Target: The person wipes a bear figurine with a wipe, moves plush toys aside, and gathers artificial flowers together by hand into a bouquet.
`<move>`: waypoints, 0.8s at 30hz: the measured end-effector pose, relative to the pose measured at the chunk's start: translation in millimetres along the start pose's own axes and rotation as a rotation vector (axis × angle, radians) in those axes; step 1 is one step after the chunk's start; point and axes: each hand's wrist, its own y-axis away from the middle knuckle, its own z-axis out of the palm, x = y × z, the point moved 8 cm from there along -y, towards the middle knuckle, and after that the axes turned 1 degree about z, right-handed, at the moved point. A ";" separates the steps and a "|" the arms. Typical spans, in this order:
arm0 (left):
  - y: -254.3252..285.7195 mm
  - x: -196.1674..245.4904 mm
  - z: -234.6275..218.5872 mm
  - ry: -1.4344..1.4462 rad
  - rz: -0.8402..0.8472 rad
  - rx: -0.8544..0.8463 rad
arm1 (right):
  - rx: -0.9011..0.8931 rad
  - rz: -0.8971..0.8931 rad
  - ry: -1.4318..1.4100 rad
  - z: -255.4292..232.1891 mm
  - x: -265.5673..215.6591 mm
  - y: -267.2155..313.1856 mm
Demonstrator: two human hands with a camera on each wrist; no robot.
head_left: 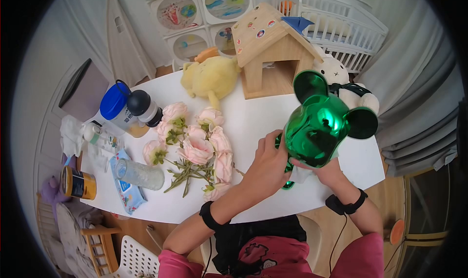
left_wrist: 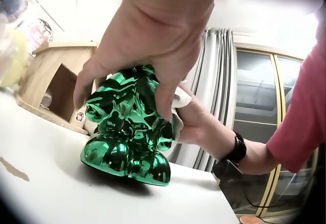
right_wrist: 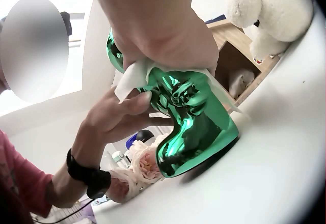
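A shiny green bear figurine (head_left: 312,127) with big round ears stands on the white table, tilted a little in the head view. My left hand (head_left: 270,158) grips its body from the side, thumb and fingers spread round the torso in the left wrist view. On the opposite side my right hand (head_left: 325,171) holds a white wipe (right_wrist: 133,79) against the figurine just below the head. Its fingers are largely hidden behind the figurine and the wipe. The glossy feet (left_wrist: 127,158) are close over the tabletop.
Pink artificial flowers (head_left: 197,146) lie left of my hands, beside a clear glass vase (head_left: 140,174) on a wipes pack (head_left: 127,192). Behind are a yellow plush toy (head_left: 210,78), a wooden house (head_left: 273,54) and a white plush toy (head_left: 336,71). Bottles and a yellow tub (head_left: 79,183) line the left edge.
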 end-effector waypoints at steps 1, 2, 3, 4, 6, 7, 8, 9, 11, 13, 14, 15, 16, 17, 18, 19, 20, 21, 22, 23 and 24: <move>0.4 4.2 -4.8 0.000 -0.003 0.002 | -0.030 0.055 -0.063 0.3 -1.7 -2.1; 1.0 8.7 -12.5 -0.018 0.006 0.039 | -0.033 0.054 -0.062 0.1 -3.9 -2.9; 1.6 13.8 -21.0 -0.037 0.016 0.075 | -0.053 0.143 -0.380 2.5 0.9 -2.8; 1.8 18.8 -29.9 -0.036 0.014 0.077 | -0.071 0.232 -0.697 6.4 5.4 -2.4; 4.0 21.5 -43.3 0.173 -0.061 -0.010 | -0.122 0.271 -0.895 7.5 11.9 -5.3; 7.7 19.1 -50.1 0.207 -0.119 -0.013 | -0.174 0.219 -0.895 9.6 3.0 -8.7; 12.0 13.3 -50.9 0.206 -0.119 -0.012 | -0.225 0.166 -0.894 12.0 -9.9 -11.9; 18.1 7.2 -47.9 0.318 -0.099 -0.009 | -0.212 0.139 -0.853 12.2 -22.9 -12.6; 28.5 1.3 -34.5 0.774 -0.207 -0.089 | -0.262 0.113 -0.883 15.3 -33.5 -15.3; 29.2 9.1 -31.8 0.898 -0.245 -0.201 | -0.294 0.091 -0.903 23.6 -42.6 -16.8; 31.9 17.1 -26.4 1.023 -0.277 -0.322 | -0.305 0.063 -0.910 27.6 -46.0 -15.4; 36.1 13.5 -23.5 1.017 -0.374 -0.334 | -0.315 0.034 -0.917 30.3 -48.5 -13.7; 37.6 12.2 -22.6 1.018 -0.375 -0.327 | -0.322 0.035 -0.916 31.1 -43.2 -13.5; 39.0 10.2 -21.1 1.035 -0.370 -0.314 | -0.293 0.036 -0.849 28.2 -31.2 -15.1; 40.4 9.3 -20.0 1.052 -0.366 -0.303 | -0.260 0.037 -0.783 25.6 -23.4 -14.8; 41.1 8.9 -20.6 1.081 -0.372 -0.271 | -0.256 0.058 -0.771 26.4 -22.7 -12.4; 41.5 9.6 -21.6 1.084 -0.373 -0.265 | -0.262 0.059 -0.768 28.7 -27.2 -9.6; 41.4 10.7 -24.0 1.086 -0.368 -0.246 | -0.167 0.074 -0.857 25.1 -32.5 -7.6; 41.3 11.2 -25.9 1.087 -0.364 -0.228 | -0.072 0.090 -0.944 21.4 -39.7 -5.0; 41.5 11.7 -24.8 1.090 -0.364 -0.220 | -0.006 0.095 -0.857 17.2 -50.4 -1.4; 41.0 11.3 -23.8 1.118 -0.373 -0.181 | -0.013 0.095 -0.854 19.4 -57.0 0.7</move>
